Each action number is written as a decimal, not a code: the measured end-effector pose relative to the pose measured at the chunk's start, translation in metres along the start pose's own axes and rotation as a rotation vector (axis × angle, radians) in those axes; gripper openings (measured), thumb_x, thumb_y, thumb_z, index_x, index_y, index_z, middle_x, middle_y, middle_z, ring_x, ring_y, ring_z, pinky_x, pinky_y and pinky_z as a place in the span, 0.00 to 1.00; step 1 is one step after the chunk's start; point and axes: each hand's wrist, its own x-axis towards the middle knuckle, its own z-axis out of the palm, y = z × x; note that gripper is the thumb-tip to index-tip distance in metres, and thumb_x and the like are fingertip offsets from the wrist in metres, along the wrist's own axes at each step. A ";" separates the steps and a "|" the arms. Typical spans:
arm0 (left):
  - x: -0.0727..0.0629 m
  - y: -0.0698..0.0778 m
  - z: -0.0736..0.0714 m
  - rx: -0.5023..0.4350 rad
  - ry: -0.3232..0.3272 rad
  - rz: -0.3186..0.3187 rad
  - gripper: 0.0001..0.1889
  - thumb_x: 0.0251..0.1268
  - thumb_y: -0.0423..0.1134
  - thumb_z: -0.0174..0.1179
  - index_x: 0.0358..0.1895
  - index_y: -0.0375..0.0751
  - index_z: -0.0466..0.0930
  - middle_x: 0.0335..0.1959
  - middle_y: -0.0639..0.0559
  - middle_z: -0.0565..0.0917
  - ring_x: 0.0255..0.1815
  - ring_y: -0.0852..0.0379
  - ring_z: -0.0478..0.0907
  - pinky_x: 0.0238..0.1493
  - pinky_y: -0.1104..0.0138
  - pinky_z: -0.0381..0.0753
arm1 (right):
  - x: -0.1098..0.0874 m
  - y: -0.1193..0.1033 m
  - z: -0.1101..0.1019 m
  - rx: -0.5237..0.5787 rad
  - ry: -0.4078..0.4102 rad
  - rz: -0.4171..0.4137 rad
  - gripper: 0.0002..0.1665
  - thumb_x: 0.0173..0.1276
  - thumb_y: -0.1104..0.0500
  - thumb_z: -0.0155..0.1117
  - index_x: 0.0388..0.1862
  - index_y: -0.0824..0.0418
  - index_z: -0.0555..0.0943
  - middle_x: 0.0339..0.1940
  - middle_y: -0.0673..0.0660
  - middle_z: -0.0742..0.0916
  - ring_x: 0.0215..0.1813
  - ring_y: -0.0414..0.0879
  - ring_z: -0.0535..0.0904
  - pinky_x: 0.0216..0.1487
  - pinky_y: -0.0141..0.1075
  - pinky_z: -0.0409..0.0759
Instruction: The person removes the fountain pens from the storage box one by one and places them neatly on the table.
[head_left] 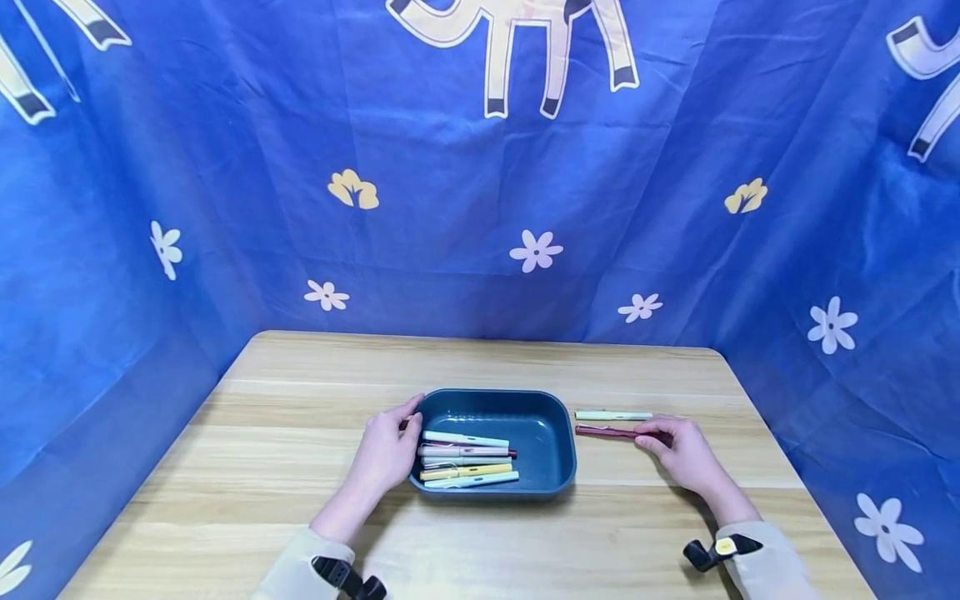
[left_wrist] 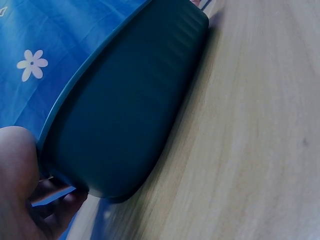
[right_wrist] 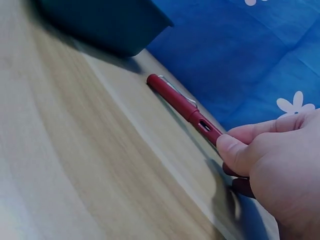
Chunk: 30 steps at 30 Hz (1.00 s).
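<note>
A dark teal plastic box (head_left: 543,458) stands on the table with several pens (head_left: 467,462) lying side by side in its left part. My left hand (head_left: 392,446) grips the box at its left end; in the left wrist view the thumb (left_wrist: 17,155) is at the rim and the other fingers are by the outer wall. To the right of the box, my right hand (head_left: 678,450) pinches a dark red capped pen (right_wrist: 172,97) near one end. Its clip end points toward the box. Just behind it lies a pale green pen (head_left: 611,415).
The wooden table (head_left: 510,550) ends at a blue printed curtain (head_left: 450,283) at the back and both sides. A strapped-on wrist camera (head_left: 348,577) sits at the left sleeve, another wrist camera (head_left: 708,552) at the right one.
</note>
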 end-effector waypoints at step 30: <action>0.000 0.001 0.001 0.007 -0.001 -0.005 0.22 0.82 0.35 0.55 0.74 0.35 0.76 0.65 0.31 0.80 0.53 0.46 0.87 0.58 0.48 0.83 | 0.004 0.003 -0.001 -0.165 -0.072 -0.248 0.19 0.62 0.78 0.74 0.46 0.59 0.90 0.45 0.47 0.89 0.49 0.47 0.84 0.51 0.47 0.84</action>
